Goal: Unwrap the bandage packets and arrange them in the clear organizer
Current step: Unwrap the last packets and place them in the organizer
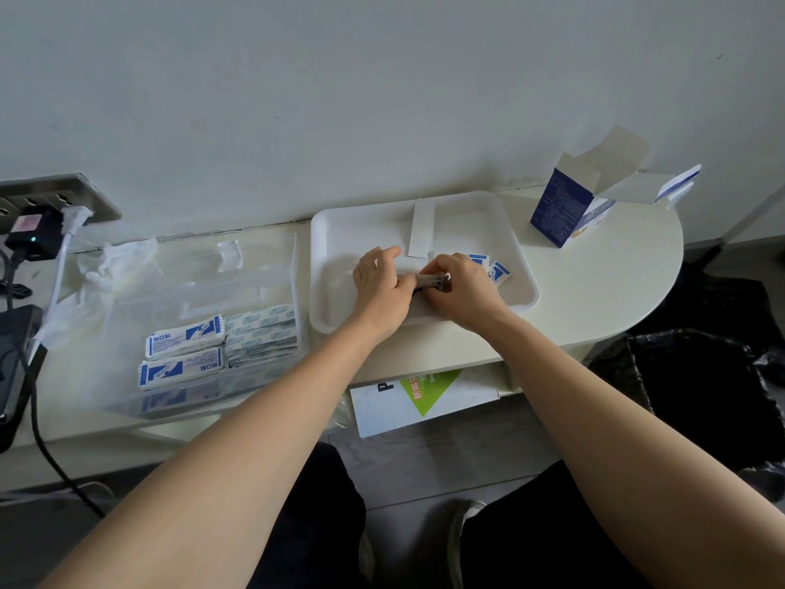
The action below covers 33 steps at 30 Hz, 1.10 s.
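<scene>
Bandage packet [432,280] sat between both hands, over the near half of the white tray [327,231]. Left hand [380,286] pinched its left end, fingers curled; right hand [461,286] gripped the right end, fingers curled round it. Most of the packet was hidden by fingers, so I couldn't tell whether it was open.

Two loose packets [498,272] with blue print lay in the tray just beside the right hand. A white strip [422,227] lay flat in the tray, behind the hands.

Clear organizer [272,257] stood left of the tray, just beside it. Its near end held two stacks of wrapped packets [184,340] on the left, and touching them on the right a stack of unwrapped bandages [261,333]. Far compartments looked see-through; contents unclear.

Crumpled plastic wrap [114,265] lay left of the organizer. Blue box [560,206], flaps open, stood upright at the table's [594,291] far right, apart from the tray. A booklet [424,397] with a green patch lay on the shelf below the tabletop. Wall socket [59,197] at far left had plugs in it.
</scene>
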Available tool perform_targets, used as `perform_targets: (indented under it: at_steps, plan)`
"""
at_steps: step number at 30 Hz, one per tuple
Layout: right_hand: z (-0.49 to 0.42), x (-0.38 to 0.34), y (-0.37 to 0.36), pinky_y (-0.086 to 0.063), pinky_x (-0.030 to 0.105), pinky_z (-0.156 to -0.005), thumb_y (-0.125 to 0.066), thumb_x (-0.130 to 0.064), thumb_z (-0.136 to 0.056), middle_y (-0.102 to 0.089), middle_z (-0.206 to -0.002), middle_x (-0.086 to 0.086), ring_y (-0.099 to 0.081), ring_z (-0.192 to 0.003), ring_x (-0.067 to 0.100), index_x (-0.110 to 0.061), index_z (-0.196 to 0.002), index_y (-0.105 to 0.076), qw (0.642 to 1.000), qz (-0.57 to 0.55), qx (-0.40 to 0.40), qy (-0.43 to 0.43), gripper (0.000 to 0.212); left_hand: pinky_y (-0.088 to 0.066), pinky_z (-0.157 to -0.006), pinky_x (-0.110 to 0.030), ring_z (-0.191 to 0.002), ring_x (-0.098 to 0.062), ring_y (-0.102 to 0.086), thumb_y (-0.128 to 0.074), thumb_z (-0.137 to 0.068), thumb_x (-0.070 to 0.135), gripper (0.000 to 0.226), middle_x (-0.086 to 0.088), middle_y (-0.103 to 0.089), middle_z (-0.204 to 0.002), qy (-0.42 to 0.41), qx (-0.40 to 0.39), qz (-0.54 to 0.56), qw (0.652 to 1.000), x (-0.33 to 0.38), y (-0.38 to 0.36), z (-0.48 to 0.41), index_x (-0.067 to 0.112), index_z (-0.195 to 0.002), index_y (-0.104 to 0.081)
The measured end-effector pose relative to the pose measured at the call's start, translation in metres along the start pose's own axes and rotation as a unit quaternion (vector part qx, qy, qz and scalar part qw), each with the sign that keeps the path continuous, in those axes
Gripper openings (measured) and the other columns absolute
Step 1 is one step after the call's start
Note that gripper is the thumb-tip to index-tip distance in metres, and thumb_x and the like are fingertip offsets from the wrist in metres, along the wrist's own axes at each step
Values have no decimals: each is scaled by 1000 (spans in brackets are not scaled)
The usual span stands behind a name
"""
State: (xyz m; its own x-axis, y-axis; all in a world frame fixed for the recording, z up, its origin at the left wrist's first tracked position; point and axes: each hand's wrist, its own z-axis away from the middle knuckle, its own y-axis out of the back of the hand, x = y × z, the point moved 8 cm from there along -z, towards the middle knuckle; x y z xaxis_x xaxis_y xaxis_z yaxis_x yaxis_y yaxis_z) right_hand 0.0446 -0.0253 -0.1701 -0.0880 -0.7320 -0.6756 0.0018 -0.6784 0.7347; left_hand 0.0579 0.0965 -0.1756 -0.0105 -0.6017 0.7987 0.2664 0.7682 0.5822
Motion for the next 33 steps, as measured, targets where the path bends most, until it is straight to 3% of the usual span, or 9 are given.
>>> perform_targets:
  at_steps: [3, 6, 10, 13, 16, 25, 29, 33]
  plan:
    - [0, -1, -3, -34, 25, -71, -61, -12, -83, -53, -100, 5, -53, -90, 22, -14, -109, -66, 1000, 23, -9, 2, 26, -12, -113, -25, -142, -15, -9, -42, -98, 19, 44, -3, -17, -150, 8, -25, 53, 998, -1, -3, 0, 20, -142, -35]
    - [-1, -1, -1, -34, 26, -72, -61, -11, -83, -58, -102, 10, -55, -93, 25, -13, -107, -68, 1000, 20, -1, 6, 26, -14, -107, -19, -140, -16, -12, -44, -95, 14, 45, -4, -21, -147, -4, -14, 38, 999, 0, 0, 0, 19, -140, -39]
    - [-2, 3, -1, -36, 26, -73, -62, -10, -81, -60, -102, 14, -57, -94, 28, -13, -105, -70, 1000, 21, 0, -3, 26, -24, -107, -30, -131, -29, -24, -49, -91, 17, 52, -8, -32, -139, -49, -25, -210, 976, 0, -4, 0, 18, -141, -37]
    - [0, 3, 1, -39, 26, -74, -62, -17, -81, -59, -104, 9, -56, -94, 22, -16, -107, -70, 1000, -7, 0, -14, 26, -30, -99, -33, -122, -31, -30, -48, -91, 17, 47, -9, -36, -132, -56, -7, -285, 957, -1, -5, 0, 21, -137, -41]
    - [-1, 5, 4, -41, 26, -70, -58, -27, -87, -63, -105, 5, -56, -92, 17, -17, -106, -70, 999, -23, 15, -27, 24, -31, -95, -33, -119, -31, -32, -46, -92, 16, 42, -10, -38, -129, -55, 4, -297, 953, 0, -5, -2, 20, -134, -43]
    - [-3, 6, 5, -33, 22, -64, -58, -24, -90, -69, -95, 3, -49, -74, 12, -16, -102, -73, 999, -25, 17, -17, 20, -31, -94, -34, -118, -31, -34, -50, -91, 26, 42, -10, -37, -128, -25, 48, -324, 944, -4, 6, 1, 20, -132, -42]
    - [-2, 6, 4, -34, 23, -63, -58, -25, -90, -69, -93, 4, -52, -75, 14, -15, -99, -74, 1000, -21, 13, -15, 20, -41, -83, -29, -101, -29, -51, -55, -88, 16, 43, -11, -34, -125, -11, 52, -248, 967, -5, 16, 4, 15, -129, -44]
    - [0, 4, 3, -41, 26, -62, -70, -26, -82, -68, -89, 5, -52, -69, 14, -15, -100, -72, 1000, -22, -3, -3, 22, -41, -84, -26, -96, -31, -57, -54, -89, 9, 40, -12, -36, -125, -12, 51, -193, 980, -3, 19, 3, 12, -128, -49]
